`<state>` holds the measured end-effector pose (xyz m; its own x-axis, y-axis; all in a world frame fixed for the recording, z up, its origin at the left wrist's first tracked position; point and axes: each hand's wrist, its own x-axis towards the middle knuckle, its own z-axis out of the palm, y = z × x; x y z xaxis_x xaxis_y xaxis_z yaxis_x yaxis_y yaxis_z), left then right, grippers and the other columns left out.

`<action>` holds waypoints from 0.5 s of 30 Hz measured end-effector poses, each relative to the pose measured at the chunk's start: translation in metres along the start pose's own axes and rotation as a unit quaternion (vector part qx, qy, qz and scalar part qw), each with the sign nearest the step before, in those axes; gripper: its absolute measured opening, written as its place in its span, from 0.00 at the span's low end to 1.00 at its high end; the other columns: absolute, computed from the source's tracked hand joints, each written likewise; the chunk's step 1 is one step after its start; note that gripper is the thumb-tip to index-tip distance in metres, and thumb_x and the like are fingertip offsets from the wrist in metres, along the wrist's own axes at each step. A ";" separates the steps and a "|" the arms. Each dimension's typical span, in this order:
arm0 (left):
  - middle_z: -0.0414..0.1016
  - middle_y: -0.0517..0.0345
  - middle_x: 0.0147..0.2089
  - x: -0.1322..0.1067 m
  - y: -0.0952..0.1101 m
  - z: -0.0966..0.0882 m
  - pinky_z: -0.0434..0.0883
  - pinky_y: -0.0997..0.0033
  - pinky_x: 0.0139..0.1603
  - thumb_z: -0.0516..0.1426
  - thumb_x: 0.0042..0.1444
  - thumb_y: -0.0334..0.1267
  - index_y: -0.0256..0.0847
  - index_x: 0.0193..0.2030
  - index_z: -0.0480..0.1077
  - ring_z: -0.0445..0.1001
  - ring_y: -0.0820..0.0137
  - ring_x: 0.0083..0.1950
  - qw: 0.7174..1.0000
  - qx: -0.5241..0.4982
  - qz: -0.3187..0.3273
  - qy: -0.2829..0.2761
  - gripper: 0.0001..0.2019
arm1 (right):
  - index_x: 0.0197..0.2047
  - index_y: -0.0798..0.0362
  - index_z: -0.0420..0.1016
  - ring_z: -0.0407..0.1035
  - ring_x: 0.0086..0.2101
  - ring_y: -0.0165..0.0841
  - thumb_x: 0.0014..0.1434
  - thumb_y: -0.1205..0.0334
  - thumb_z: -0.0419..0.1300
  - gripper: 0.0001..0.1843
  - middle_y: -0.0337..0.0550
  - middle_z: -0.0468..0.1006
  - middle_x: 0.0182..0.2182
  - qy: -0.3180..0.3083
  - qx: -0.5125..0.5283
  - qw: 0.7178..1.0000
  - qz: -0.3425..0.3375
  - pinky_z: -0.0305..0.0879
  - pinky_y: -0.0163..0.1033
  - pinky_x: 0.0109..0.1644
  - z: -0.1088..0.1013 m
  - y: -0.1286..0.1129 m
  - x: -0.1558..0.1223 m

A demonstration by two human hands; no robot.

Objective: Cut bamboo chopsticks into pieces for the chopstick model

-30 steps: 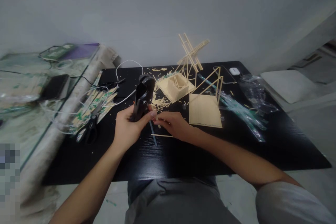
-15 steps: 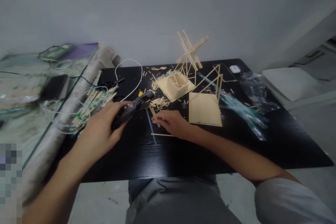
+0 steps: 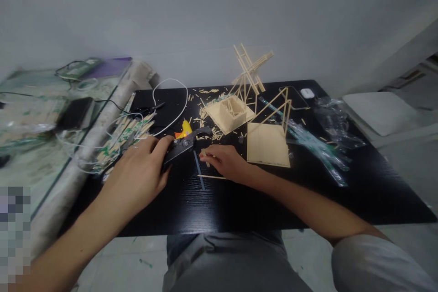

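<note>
My left hand [image 3: 142, 164] is wrapped around a pair of dark shears [image 3: 185, 143] with a curved jaw, held above the table and pointing right. My right hand [image 3: 224, 162] pinches a short wooden stick [image 3: 206, 160] just below and right of the shears' jaw, apart from it. Under my right hand a thin wooden strip [image 3: 212, 176] lies on the table, crossing the end of a narrow blue-grey strip [image 3: 199, 171]. Partly hidden behind the shears is a yellow glue gun [image 3: 186, 128].
A wooden model [image 3: 232, 112] with a crossed-stick top stands at the back amid cut scraps. Nearer, a square wooden board [image 3: 267, 143] bears a stick frame. Plastic-wrapped sticks [image 3: 318, 153] lie right; loose sticks [image 3: 118, 141] and a white cable [image 3: 187, 96] lie left.
The shears have turned and moved back from the stick, uncovering more of the glue gun. The stick in my right hand shows shorter now. My right hand has stayed nearly in place.
</note>
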<state>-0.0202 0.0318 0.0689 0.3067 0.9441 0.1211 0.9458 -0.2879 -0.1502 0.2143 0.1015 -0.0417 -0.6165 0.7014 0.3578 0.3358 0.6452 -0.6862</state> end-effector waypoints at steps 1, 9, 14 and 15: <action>0.75 0.38 0.53 0.000 0.000 0.000 0.76 0.48 0.50 0.53 0.65 0.40 0.34 0.67 0.66 0.78 0.48 0.48 1.000 0.005 0.004 -0.002 0.25 | 0.42 0.55 0.82 0.78 0.39 0.33 0.73 0.61 0.60 0.10 0.45 0.85 0.37 0.000 -0.004 1.000 0.003 0.68 0.36 0.46 0.000 0.000 0.000; 0.77 0.42 0.46 0.000 0.003 -0.003 0.76 0.50 0.45 0.54 0.65 0.40 0.37 0.63 0.69 0.79 0.50 0.41 0.998 0.050 0.001 -0.041 0.22 | 0.42 0.58 0.82 0.78 0.36 0.33 0.73 0.62 0.61 0.10 0.47 0.84 0.35 0.011 -0.015 1.000 -0.023 0.68 0.35 0.44 0.000 0.000 -0.001; 0.76 0.46 0.42 -0.002 0.004 -0.007 0.74 0.58 0.37 0.54 0.64 0.38 0.40 0.59 0.69 0.80 0.52 0.39 0.996 0.063 -0.007 -0.069 0.18 | 0.43 0.58 0.82 0.78 0.37 0.34 0.72 0.63 0.62 0.09 0.47 0.85 0.36 0.021 -0.008 0.999 -0.030 0.69 0.36 0.45 0.002 0.000 -0.001; 0.76 0.47 0.42 -0.003 0.004 -0.007 0.73 0.59 0.35 0.54 0.64 0.38 0.41 0.59 0.69 0.80 0.53 0.38 0.995 0.065 -0.010 -0.077 0.17 | 0.43 0.58 0.82 0.79 0.38 0.34 0.72 0.63 0.62 0.09 0.47 0.85 0.36 0.021 -0.007 0.999 -0.032 0.70 0.36 0.45 0.002 0.000 -0.001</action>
<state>-0.0162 0.0271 0.0753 0.2581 0.9658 -0.0246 0.9269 -0.2548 -0.2755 0.2131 0.1002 -0.0434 -0.6066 0.6700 0.4279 0.3070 0.6939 -0.6514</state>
